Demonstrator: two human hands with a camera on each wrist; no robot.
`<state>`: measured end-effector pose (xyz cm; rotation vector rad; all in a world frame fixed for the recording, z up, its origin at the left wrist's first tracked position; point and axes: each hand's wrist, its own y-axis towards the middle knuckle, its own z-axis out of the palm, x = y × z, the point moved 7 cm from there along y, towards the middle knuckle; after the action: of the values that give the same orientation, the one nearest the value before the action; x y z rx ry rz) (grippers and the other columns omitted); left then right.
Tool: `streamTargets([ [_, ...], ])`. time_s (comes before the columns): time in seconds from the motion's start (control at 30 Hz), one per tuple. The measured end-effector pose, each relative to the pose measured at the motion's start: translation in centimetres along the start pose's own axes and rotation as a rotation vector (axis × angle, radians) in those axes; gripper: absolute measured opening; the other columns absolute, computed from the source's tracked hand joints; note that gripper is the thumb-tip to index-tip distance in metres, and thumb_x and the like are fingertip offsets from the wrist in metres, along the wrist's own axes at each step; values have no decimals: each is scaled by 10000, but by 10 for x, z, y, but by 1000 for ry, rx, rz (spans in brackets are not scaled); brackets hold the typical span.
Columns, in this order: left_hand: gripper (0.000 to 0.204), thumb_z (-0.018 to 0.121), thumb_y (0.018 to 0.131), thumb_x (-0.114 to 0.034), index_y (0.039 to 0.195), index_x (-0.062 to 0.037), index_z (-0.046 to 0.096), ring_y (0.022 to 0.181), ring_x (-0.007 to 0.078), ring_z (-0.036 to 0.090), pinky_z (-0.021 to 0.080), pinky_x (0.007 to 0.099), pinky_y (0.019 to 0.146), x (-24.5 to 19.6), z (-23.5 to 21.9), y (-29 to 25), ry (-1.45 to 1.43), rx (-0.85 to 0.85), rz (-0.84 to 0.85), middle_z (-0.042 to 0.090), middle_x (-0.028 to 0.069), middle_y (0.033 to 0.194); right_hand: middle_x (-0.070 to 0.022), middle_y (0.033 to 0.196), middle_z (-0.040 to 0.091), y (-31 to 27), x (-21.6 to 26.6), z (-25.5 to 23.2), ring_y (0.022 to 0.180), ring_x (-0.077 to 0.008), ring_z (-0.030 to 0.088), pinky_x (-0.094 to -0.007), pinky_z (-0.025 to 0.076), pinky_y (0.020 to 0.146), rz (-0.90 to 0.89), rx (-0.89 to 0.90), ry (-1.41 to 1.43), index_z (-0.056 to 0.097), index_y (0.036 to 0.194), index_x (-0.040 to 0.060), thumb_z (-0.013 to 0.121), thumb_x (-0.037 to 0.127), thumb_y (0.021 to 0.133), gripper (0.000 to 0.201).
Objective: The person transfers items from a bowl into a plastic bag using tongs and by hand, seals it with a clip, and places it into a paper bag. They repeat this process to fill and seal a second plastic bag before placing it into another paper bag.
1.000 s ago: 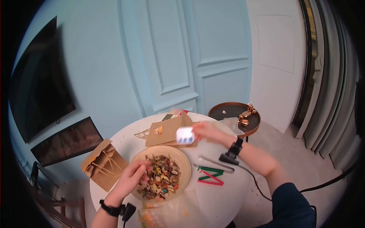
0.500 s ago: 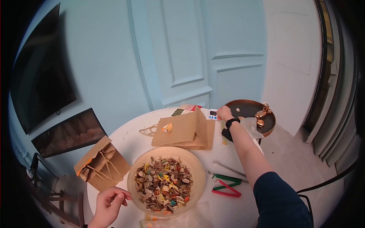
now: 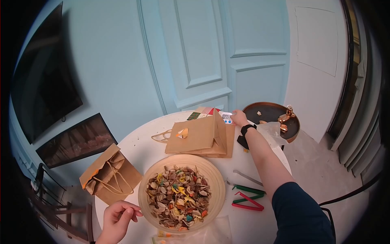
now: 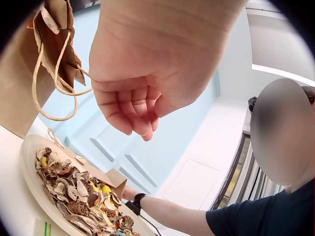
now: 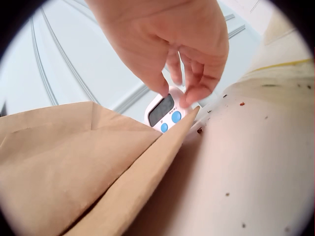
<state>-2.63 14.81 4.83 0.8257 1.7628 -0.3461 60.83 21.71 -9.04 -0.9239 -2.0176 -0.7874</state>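
A small white digital timer (image 5: 162, 110) with a grey display and blue buttons stands at the table's far edge, behind a flat-lying brown paper bag (image 3: 191, 136). My right hand (image 3: 239, 118) pinches its edge between thumb and fingers. By the near left rim of a round wooden bowl (image 3: 217, 191), my left hand (image 3: 118, 219) hovers with loosely curled fingers and holds nothing. The bowl carries a heap of potpourri (image 3: 176, 197), dried petals and cones in brown, yellow, orange and teal.
An upright paper bag (image 3: 111, 175) with twisted handles stands left of the bowl. Right of it lie metal tongs (image 3: 247, 177), and green (image 3: 243, 198) and pink (image 3: 248, 207) strips. A clear plastic bag (image 3: 211, 232) lies in front. A dark round side table (image 3: 264, 110) stands beyond.
My right hand has carried the timer from above the bags to the far table edge and stays there. My left hand has drawn back from over the potpourri to the bowl's near left side.
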Motion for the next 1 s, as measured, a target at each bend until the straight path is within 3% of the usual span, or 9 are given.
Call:
streamTargets([
  [0.07, 171, 483, 971, -101, 998, 12, 609, 716, 92, 530, 435, 212, 673, 1, 0, 0, -6, 2, -5, 630, 47, 834, -171, 819, 676, -17, 26, -19, 785, -309, 669, -390, 536, 714, -327, -364, -296, 601, 1074, 14, 631, 209, 798, 339],
  [0.1, 171, 483, 970, -101, 996, 12, 609, 716, 92, 530, 435, 212, 673, 2, -1, 1, -8, -3, -9, 630, 47, 833, -171, 819, 676, -26, 38, -25, 785, -309, 669, -390, 536, 714, -327, -364, -297, 601, 1074, 14, 631, 209, 798, 339],
  [0.17, 170, 484, 969, -100, 994, 12, 609, 716, 92, 530, 436, 212, 672, 3, -2, 1, -13, -3, -13, 631, 48, 832, -194, 1091, 631, -53, 67, -27, 1025, -336, 599, -421, 472, 878, -127, -52, -247, 555, 1172, 41, 597, 330, 816, 460],
  [0.47, 163, 488, 965, -94, 987, 10, 612, 717, 95, 538, 437, 215, 670, -6, 1, 1, -18, 14, 20, 636, 49, 837, -270, 1277, 514, -112, 85, 31, 1206, -382, 489, -421, 374, 1010, -134, 562, -498, 420, 1359, 15, 258, 667, 881, 825],
  [0.67, 168, 505, 958, -134, 950, 2, 604, 705, 131, 542, 442, 248, 665, -7, -27, 3, 38, -107, 44, 628, 75, 816, -264, 1268, 525, -135, 110, 57, 1199, -367, 500, -405, 382, 1001, -157, 602, -487, 486, 1297, -22, 284, 650, 883, 815],
  [0.77, 62, 574, 836, -21, 882, 14, 598, 779, 211, 584, 449, 321, 748, -36, -56, 2, 555, -361, 292, 618, 116, 876, -254, 1196, 576, -127, 109, 76, 1125, -374, 551, -402, 415, 970, -340, 598, -348, 570, 1210, 10, 396, 564, 880, 669],
  [0.83, 127, 617, 776, -5, 901, 1, 593, 843, 282, 565, 436, 347, 797, -53, -67, 3, 811, -496, 498, 611, 120, 897, -247, 1196, 576, -138, 119, 71, 1132, -351, 546, -391, 406, 977, -500, 637, -256, 542, 1215, -25, 464, 482, 892, 606],
  [0.93, 642, 764, 640, -121, 1221, -68, 498, 1207, 379, 429, 347, 447, 1008, -45, -84, 7, 1182, -474, 365, 461, 190, 1308, -267, 1172, 572, -159, 148, 22, 1123, -356, 543, -396, 416, 963, -718, 534, -219, 507, 1221, -35, 556, 359, 875, 527],
  [1.0, 842, 810, 576, -230, 1311, -57, 436, 1283, 389, 363, 325, 443, 1046, -19, -98, 14, 1268, -350, 240, 385, 201, 1401, -242, 1213, 549, -185, 163, -15, 1149, -337, 523, -381, 402, 981, -719, 567, -197, 458, 1279, -29, 579, 337, 874, 559],
])
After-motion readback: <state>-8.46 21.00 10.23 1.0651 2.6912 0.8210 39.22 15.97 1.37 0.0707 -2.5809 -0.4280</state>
